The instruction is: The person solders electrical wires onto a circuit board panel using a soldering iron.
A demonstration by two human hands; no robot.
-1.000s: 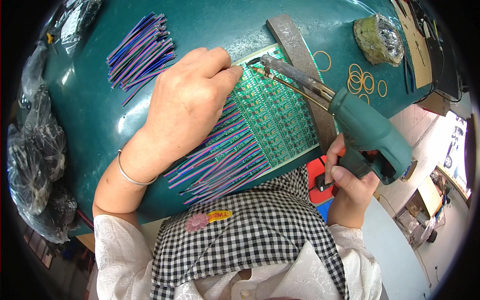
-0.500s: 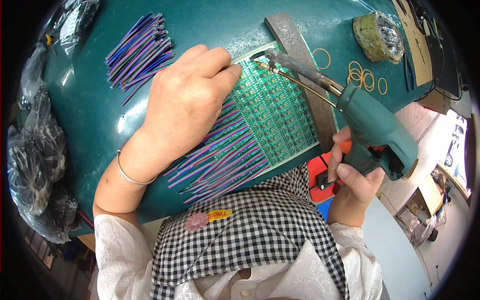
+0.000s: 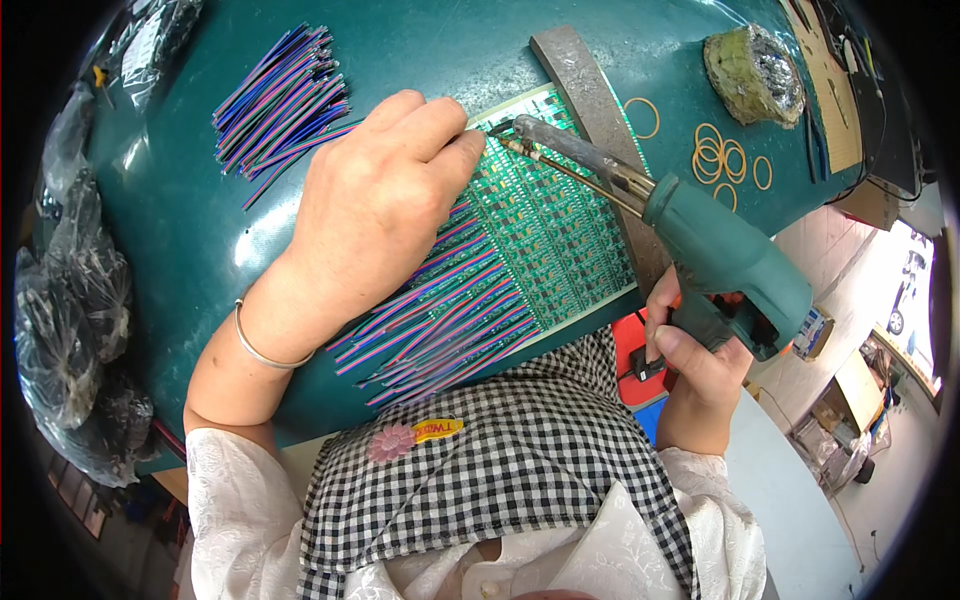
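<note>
A person sits at a dark green counter (image 3: pixel 200 250), seen from above; a green circuit board panel (image 3: pixel 560 240) lies flat near the counter's near edge, with a row of purple, blue and pink wires (image 3: pixel 440 320) fanning out from its left side toward the person. The left hand (image 3: pixel 370 210) lies palm down over the wires, its fingers (image 3: pixel 440 130) together and pressed at the panel's far left corner, seemingly pinning a wire end. The right hand (image 3: pixel 700 360) is wrapped tight around the grip of a green soldering gun (image 3: pixel 720 250), whose metal tip (image 3: pixel 505 128) meets the board just beside the left fingertips; whether a trigger is squeezed cannot be told. The step in hand looks like soldering a wire to a pad at that corner; the next move likely calls for lifting the tip cleanly and shifting both hands to the neighbouring pad. A loose bundle of wires (image 3: pixel 280 100) waits near the far left; rubber bands (image 3: pixel 720 160) lie toward the far right.
</note>
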